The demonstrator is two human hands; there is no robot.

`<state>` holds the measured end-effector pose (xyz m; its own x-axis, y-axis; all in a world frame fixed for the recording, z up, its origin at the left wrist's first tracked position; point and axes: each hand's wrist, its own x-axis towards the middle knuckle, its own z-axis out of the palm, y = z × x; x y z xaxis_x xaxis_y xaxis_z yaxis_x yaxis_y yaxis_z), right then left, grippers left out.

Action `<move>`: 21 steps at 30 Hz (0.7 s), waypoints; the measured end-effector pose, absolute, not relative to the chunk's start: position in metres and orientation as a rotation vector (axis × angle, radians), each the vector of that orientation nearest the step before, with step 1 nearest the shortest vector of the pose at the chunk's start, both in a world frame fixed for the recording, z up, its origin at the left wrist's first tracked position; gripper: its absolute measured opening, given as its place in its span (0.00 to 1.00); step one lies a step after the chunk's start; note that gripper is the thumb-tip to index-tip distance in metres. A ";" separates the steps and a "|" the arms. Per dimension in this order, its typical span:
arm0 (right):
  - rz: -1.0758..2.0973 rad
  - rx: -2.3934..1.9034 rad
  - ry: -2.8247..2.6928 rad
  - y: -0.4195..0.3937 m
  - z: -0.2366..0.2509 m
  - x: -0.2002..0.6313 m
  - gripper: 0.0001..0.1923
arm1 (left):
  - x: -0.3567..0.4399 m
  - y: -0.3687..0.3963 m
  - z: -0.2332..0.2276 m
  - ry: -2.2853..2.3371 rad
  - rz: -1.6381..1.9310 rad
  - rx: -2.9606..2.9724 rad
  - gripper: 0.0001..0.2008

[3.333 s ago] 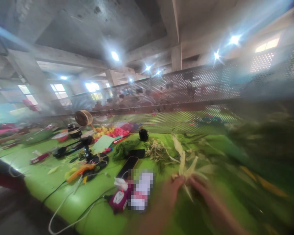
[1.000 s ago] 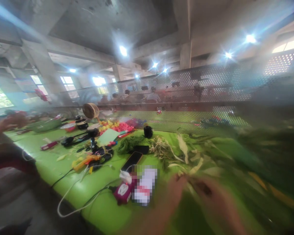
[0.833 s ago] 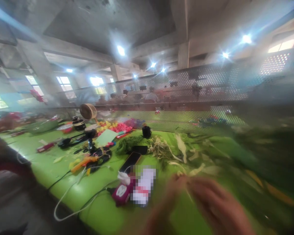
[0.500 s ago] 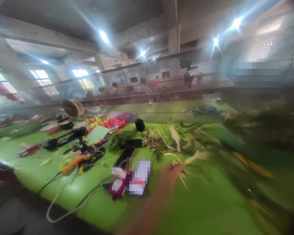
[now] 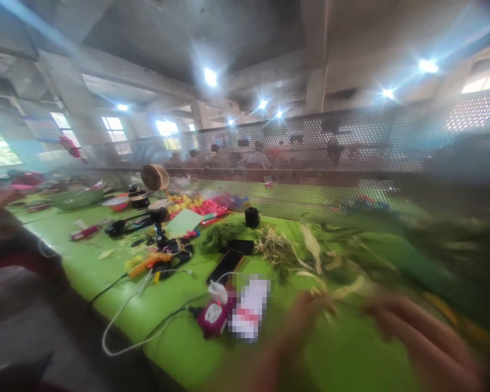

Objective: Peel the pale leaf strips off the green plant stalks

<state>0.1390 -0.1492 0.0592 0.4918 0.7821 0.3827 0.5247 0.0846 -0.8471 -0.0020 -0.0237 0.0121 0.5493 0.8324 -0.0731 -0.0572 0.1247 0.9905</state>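
Observation:
My left hand (image 5: 306,310) is closed in a pinch on a pale, dry-looking leaf strip (image 5: 353,287) just above the green table (image 5: 175,337). Motion smears my right hand (image 5: 420,332), which is to the right of the strip; whether it touches anything cannot be made out. Beyond both hands lies a bundle of pale and green dried stems (image 5: 273,245), with a longer pale leaf (image 5: 311,245) beside it. Just left of my left hand is a phone with a lit, blurred-out screen (image 5: 251,307).
A purple power block (image 5: 213,318) with cables stands by the phone. Further left are a dark phone (image 5: 226,267), an orange glue gun (image 5: 149,264) and a black cup (image 5: 252,217). A perforated metal screen (image 5: 302,163) runs behind. Another person's arm (image 5: 0,201) shows at far left.
The view has swung left, so things appear further right. My right hand has come into view at the right. My left hand still pinches the pale strip.

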 end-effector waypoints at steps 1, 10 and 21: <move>0.370 -1.579 -1.147 -0.138 0.058 0.143 0.18 | -0.002 -0.023 0.012 0.770 0.755 1.284 0.13; 0.576 -1.475 -0.862 -0.112 0.031 0.151 0.19 | 0.001 -0.015 -0.011 0.751 0.686 1.315 0.11; 0.473 -1.631 -1.352 -0.118 0.034 0.138 0.11 | 0.001 -0.020 -0.006 0.908 0.606 1.755 0.08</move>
<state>0.1381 -0.1176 0.0342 0.3188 0.9120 0.2583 0.5524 0.0427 -0.8325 0.0010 -0.0200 -0.0060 0.5886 0.8082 -0.0190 0.2925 -0.1910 0.9370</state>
